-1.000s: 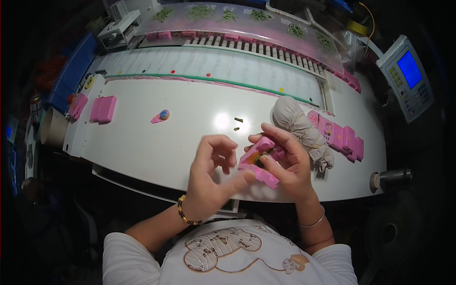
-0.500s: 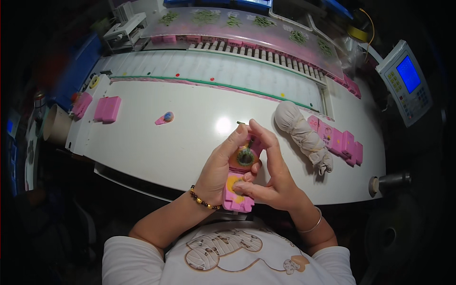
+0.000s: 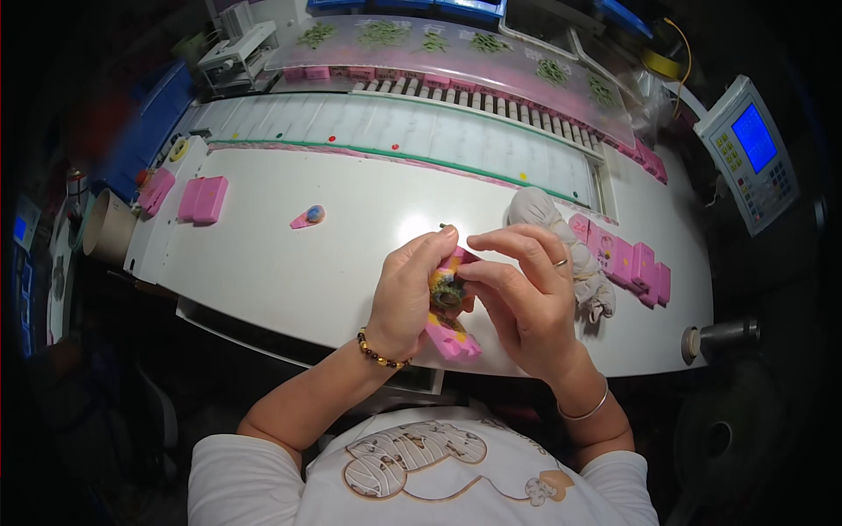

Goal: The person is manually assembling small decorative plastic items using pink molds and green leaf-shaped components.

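Observation:
Near the table's front edge, my left hand (image 3: 406, 285) is closed round a pink rubber mould (image 3: 453, 343) with yellow patches inside. The mould is bent open, and a dark green, ring-like piece (image 3: 447, 292) shows in its hollow. My right hand (image 3: 529, 302) comes from the right with fingers bent, its fingertips against the upper part of the mould beside the green piece. What lies between those fingertips is hidden. Left of my hands, a small pointed pink piece with a blue blob (image 3: 309, 216) lies on the white table.
A knotted white cloth bag (image 3: 531, 207) lies right of my hands, next to a row of pink blocks (image 3: 623, 257). More pink blocks (image 3: 203, 200) sit at left. Behind are a roller track (image 3: 491, 102) and a clear sheet bearing green pieces (image 3: 384, 35). A blue-screened control box (image 3: 752, 140) stands right.
My right thumb has left the mould's near half, and the right hand has risen to its upper part. The mould has tilted and its near end moved slightly right and away from me.

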A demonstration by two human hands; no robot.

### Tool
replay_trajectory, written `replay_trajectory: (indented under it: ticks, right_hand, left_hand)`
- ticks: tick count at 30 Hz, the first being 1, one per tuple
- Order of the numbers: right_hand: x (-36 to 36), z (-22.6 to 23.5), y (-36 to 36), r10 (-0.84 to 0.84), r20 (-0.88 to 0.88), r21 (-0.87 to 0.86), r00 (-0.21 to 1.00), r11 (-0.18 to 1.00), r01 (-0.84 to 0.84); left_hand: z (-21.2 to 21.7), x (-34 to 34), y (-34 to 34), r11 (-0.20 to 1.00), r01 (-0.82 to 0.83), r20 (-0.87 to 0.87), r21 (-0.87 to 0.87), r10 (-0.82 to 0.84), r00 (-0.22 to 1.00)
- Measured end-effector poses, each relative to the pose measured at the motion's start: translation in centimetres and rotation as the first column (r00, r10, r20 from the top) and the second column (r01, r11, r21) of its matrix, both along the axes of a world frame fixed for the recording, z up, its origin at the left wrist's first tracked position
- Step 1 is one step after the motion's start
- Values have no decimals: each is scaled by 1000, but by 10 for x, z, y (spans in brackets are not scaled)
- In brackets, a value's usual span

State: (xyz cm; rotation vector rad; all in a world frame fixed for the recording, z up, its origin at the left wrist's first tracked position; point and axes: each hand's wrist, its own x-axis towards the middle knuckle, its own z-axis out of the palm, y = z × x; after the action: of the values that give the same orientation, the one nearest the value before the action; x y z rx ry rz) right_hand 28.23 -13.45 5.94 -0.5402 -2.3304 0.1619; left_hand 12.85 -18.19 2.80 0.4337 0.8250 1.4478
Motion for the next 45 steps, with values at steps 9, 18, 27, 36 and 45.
replay_trajectory:
  ticks: [9,18,27,36,45]
  right_hand:
    - [8,10,8,-83,-316,-166,945,986,31]
    - [14,-20,19,-277,-482,-777,831,574,-259]
    - [5,-33,8,-222,-400,-700,889,700,-140]
    - [1,-20,4,-177,-103,-203,979,967,153]
    - [4,-27,-3,-167,-397,-844,902,453,-288]
  left_hand:
    - [-3,-21,12,987,-156,44,-38,158,986]
    - [-4,-15,2,991,102,-407,89,-57,912]
    - [-13,-9,-1,977,40,-515,211,77,854]
    - [-15,-12,-2,970,26,-414,242,79,907]
    - [-15,-13,-3,982,78,-152,172,-51,987]
